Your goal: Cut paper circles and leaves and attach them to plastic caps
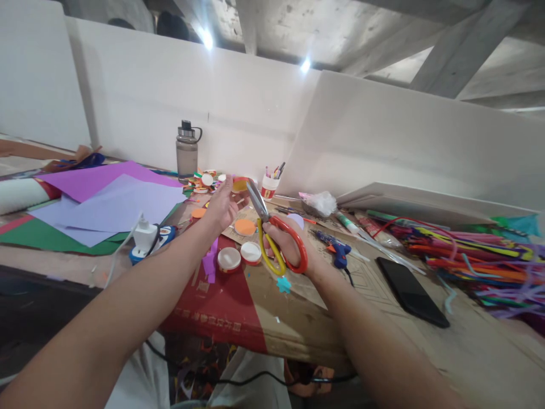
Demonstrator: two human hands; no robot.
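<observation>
My right hand (284,241) is wrapped round the handles of scissors (259,201), one red and one yellow. The blades point up and left, their tips beside a small orange-yellow piece (240,184). My left hand (225,204) pinches that piece at its left side. Below the hands lie an orange disc (245,228), a round lid-like piece (229,259) and a white round piece (251,253) with a red side. A turquoise star-like shape (283,284) lies under the scissors, and a purple strip (210,262) is left of the round pieces.
Purple paper sheets (114,204), a power strip (142,244) and a bottle (187,150) stand or lie left. A pen cup (269,186) is behind. On the right are a glue gun (339,254), a phone (411,291) and colourful pipe cleaners (477,255).
</observation>
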